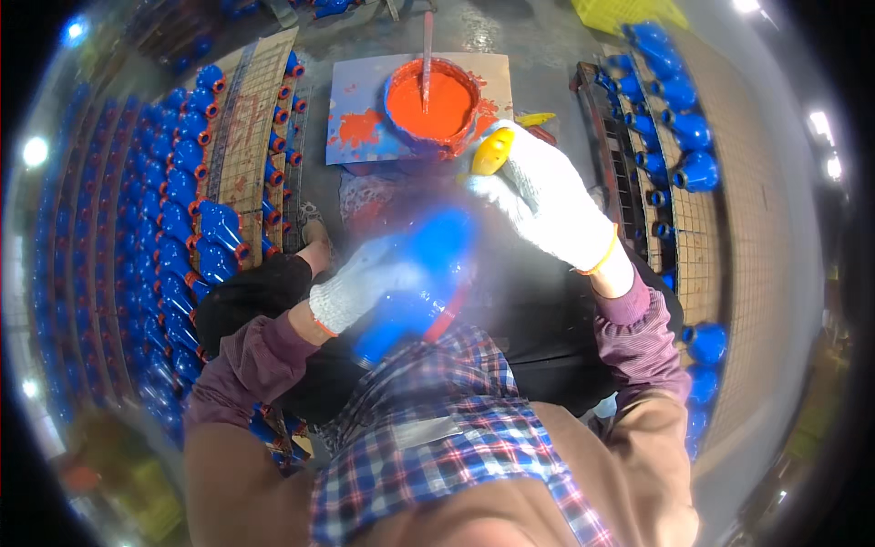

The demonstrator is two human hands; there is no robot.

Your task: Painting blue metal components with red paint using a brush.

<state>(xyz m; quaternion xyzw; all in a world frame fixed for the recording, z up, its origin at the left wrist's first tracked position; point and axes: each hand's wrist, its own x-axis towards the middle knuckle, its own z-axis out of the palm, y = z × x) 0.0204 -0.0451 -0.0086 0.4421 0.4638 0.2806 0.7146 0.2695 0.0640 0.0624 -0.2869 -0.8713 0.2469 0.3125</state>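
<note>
My left hand [365,283], in a white knit glove, is closed around a glossy blue vase [401,314] held tilted over my lap. Motion blurs the vase, and a reddish edge shows along its right side. To the right and farther off, my right hand [556,196], gloved too, grips a yellow-handled tool [493,151]. The tool's working end cannot be made out. Just beyond that hand stands a round bucket [392,114] of orange-red paint [442,98], with a stick [427,55] standing in it.
Under the bucket lies a paint-spattered board [351,91]. Many blue vases [219,223] with red rims fill racks on my left. More blue vases [697,170] line a rack [729,264] on my right. A yellow item [535,118] lies beside the bucket; a yellow crate [629,14] stands beyond.
</note>
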